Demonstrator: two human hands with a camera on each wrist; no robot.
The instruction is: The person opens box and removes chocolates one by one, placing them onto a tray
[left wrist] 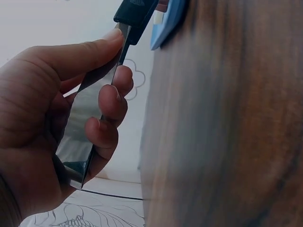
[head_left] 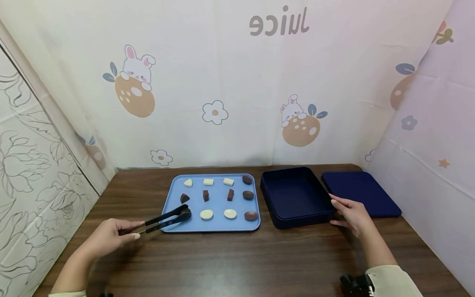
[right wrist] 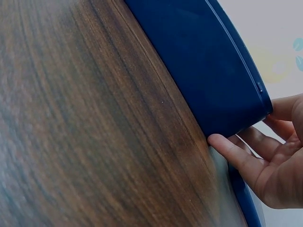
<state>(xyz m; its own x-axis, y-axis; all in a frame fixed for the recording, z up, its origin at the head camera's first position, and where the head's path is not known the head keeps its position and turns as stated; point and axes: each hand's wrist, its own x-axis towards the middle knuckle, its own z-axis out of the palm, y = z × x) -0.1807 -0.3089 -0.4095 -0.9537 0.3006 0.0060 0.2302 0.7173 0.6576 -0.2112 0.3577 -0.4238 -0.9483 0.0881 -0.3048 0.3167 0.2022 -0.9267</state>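
My left hand [head_left: 111,235] grips a pair of black-tipped tongs [head_left: 170,216] by the metal handle [left wrist: 85,127], thumb on one side and curled fingers on the other. The tong tips are over the lower left of a light blue tray [head_left: 219,226]; something dark is at them, too small to tell if held. On the tray stand rows of chocolates, among them white egg-shaped ones [head_left: 206,214], dark blocks [head_left: 205,195] and brown eggs [head_left: 250,215]. My right hand [head_left: 350,214] touches the right side of an open navy box [head_left: 297,194], thumb near its lower front corner [right wrist: 210,127].
A navy lid [head_left: 365,194] lies flat right of the box, behind my right hand. Both tray and box stand on a brown wooden table [head_left: 222,264]. A printed curtain [head_left: 222,82] hangs behind and at the sides.
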